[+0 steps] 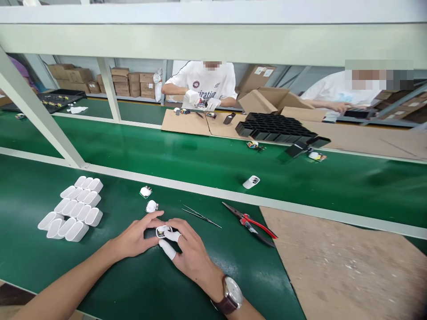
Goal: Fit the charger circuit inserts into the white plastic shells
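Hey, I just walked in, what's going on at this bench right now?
A person at a green bench holds a small white part between both hands, the left hand and the right hand, whose fingertips wear white finger cots. A cluster of white shells lies to the left, two small white pieces just ahead, tweezers and red-handled pliers to the right. Across the conveyor belt, two other people work by black trays.

Across from me, a co-worker's white T-shirt (202, 82) carries lettering of which I can read only "iration", above a round badge too small to make out. Labels on the cardboard boxes (258, 71) are illegible.
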Demonstrator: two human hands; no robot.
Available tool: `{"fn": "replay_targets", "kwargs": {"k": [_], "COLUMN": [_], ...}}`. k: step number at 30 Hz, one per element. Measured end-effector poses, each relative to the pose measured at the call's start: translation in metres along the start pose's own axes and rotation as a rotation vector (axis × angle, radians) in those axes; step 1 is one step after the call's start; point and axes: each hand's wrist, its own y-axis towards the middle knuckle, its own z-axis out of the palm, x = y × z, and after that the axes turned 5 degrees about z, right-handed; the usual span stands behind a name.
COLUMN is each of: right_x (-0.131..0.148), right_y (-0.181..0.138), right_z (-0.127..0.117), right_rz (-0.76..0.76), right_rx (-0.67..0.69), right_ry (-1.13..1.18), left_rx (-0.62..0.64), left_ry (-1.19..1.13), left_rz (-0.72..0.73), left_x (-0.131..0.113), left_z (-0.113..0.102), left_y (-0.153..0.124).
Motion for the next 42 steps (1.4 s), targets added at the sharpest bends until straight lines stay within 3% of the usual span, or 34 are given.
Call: {"fn": "replay_targets", "kwargs": {"k": [8,16,21,28,30,33,37,40,42], "right_x": [-0.003,-0.010,-0.015,-0.011,-0.021,-0.049,-0.083,-0.079,-0.060], "right_y": [0.003,-0.005,-0.012,-0.002,0.002,0.000,-0.012,-0.015,-0.013], "right_z": [-0.001,0.000,0.005,-0.007,-0.019,-0.039,-0.052,-0.052,-0.052], "right_rz": [0.082,-0.168,-0.125,-0.056,0.010,0.114,0.111,0.090,0.104], "right_rx": [0.116,0.120,0.031,0.060,0.017,-0.033,0.004,0.022,0.062], "right_ry": [0.169,-0.147,-0.098,-0.105,-0.145,-0.364,-0.564,-0.510,-0.378], "left_rx": [0.006,0.013,0.030,0.013,-0.002,-0.008,-0.066,-0.070,-0.052], "left_ry": [-0.044,-0.001,0.021,0.070,0.140,0.233,0.271,0.279,0.271], "left_rz": [0.001,0.002,-0.022,-0.005,0.030,0.210,0.429,0.436,0.348], "left_x": [0.001,0.003,0.004,0.002,0.002,0.003,0.006,0.007,0.007], "left_z": [0.001,0.002,0.002,0.003,0.004,0.006,0.009,0.010,0.011], "left_y": [0.001,0.000,-0.001,-0.002,-0.003,-0.004,-0.002,-0.002,-0.003]}}
